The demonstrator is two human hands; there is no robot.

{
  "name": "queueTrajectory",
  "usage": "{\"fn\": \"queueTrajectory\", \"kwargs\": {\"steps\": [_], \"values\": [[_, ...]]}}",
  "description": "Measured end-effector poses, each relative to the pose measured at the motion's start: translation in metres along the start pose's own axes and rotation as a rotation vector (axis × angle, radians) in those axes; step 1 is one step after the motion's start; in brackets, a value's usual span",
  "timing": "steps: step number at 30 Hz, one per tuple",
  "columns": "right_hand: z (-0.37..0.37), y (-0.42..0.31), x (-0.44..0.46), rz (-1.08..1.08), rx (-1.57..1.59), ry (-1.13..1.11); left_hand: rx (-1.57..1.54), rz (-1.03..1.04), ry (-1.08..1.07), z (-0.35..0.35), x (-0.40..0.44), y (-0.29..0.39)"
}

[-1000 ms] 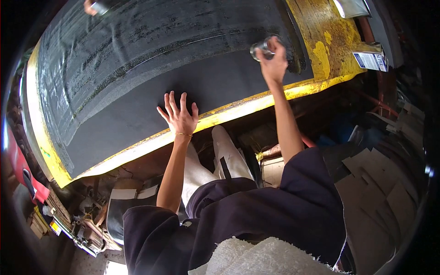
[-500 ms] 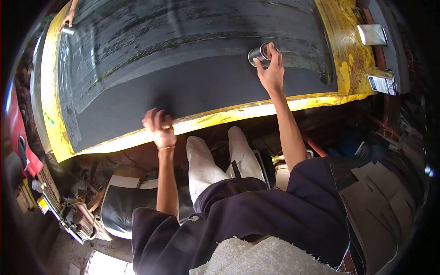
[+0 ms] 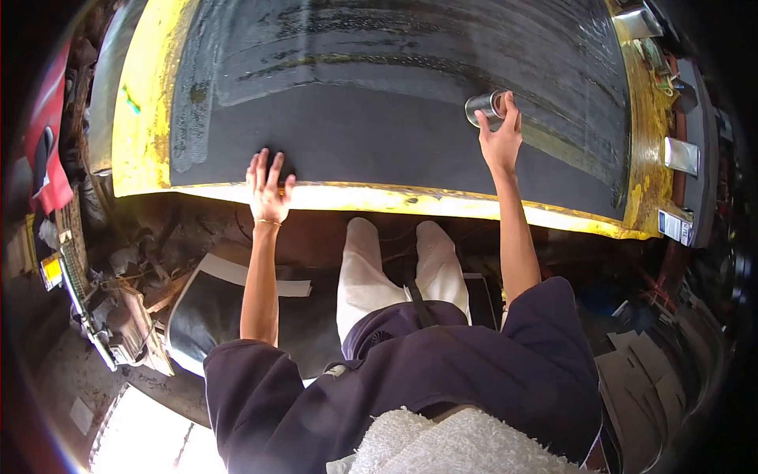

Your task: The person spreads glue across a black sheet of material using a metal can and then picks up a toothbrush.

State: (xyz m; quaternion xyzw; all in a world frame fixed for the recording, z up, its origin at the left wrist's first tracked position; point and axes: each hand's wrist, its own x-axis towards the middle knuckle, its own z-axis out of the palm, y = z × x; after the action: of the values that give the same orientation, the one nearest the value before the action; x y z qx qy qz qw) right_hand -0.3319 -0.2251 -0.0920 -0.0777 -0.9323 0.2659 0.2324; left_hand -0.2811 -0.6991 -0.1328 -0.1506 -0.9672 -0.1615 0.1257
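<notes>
A dark sheet [image 3: 371, 138] lies on a yellow-edged table [image 3: 355, 195], with wet, glossy streaks over its far part and a matte band nearer me. My right hand [image 3: 500, 138] grips a metal can [image 3: 483, 108] from behind, fingers curled around it, at the border of the wet area. The can is tilted on its side; what is inside it cannot be made out. My left hand [image 3: 268, 186] rests near the sheet's front edge, fingers spread and holding nothing.
On the right ledge are a silver rectangular tin [image 3: 681, 156], a blue-and-white box [image 3: 676, 227] and another metal container [image 3: 638, 24]. Cardboard pieces [image 3: 639, 379] are stacked at lower right. Wooden scraps [image 3: 142, 316] lie at lower left, below a red cloth-like item [image 3: 54, 150].
The view has turned, so the table sits differently. My left hand has moved onto the sheet with fingers spread. Another person's hand with a small can, at upper left before, is out of view.
</notes>
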Motion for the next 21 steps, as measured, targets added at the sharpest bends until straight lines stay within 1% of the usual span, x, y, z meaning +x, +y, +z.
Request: {"fn": "queueTrajectory", "kwargs": {"steps": [2, 4, 6, 7, 8, 11, 14, 16, 18, 19, 20, 21], "values": [[0.014, -0.02, -0.003, -0.044, 0.03, 0.005, 0.068, 0.021, -0.047, 0.004, -0.007, -0.015], [0.024, -0.046, -0.003, 0.017, 0.063, -0.066, 0.053, 0.027, -0.041, 0.012, -0.012, -0.024], [0.04, -0.066, -0.004, -0.034, 0.15, -0.055, 0.085, 0.001, -0.028, 0.02, -0.015, -0.025], [0.047, -0.074, -0.004, -0.109, 0.109, -0.048, 0.092, 0.015, -0.011, 0.025, -0.015, -0.027], [0.057, -0.082, -0.003, -0.124, 0.172, -0.055, 0.098, 0.005, -0.014, 0.027, -0.02, -0.029], [0.081, -0.112, -0.001, -0.125, 0.224, -0.09, 0.066, -0.011, -0.025, 0.024, -0.017, -0.026], [0.101, -0.138, 0.001, -0.181, 0.238, -0.101, 0.028, -0.007, -0.023, 0.021, -0.017, -0.026], [0.117, -0.158, 0.001, -0.26, 0.221, -0.084, -0.022, -0.006, -0.01, 0.004, -0.009, -0.019], [0.134, -0.191, -0.003, -0.263, 0.233, -0.07, -0.197, -0.141, 0.202, -0.008, -0.029, -0.034], [0.139, -0.202, -0.009, -0.274, 0.245, -0.076, -0.12, -0.366, 0.279, -0.017, -0.041, -0.044], [0.143, -0.214, -0.018, -0.267, 0.247, -0.096, 0.047, -0.573, 0.387, -0.026, -0.049, -0.057], [0.151, -0.227, -0.017, -0.244, 0.249, -0.106, -0.107, -0.853, 0.545, -0.022, -0.059, -0.081]]}}
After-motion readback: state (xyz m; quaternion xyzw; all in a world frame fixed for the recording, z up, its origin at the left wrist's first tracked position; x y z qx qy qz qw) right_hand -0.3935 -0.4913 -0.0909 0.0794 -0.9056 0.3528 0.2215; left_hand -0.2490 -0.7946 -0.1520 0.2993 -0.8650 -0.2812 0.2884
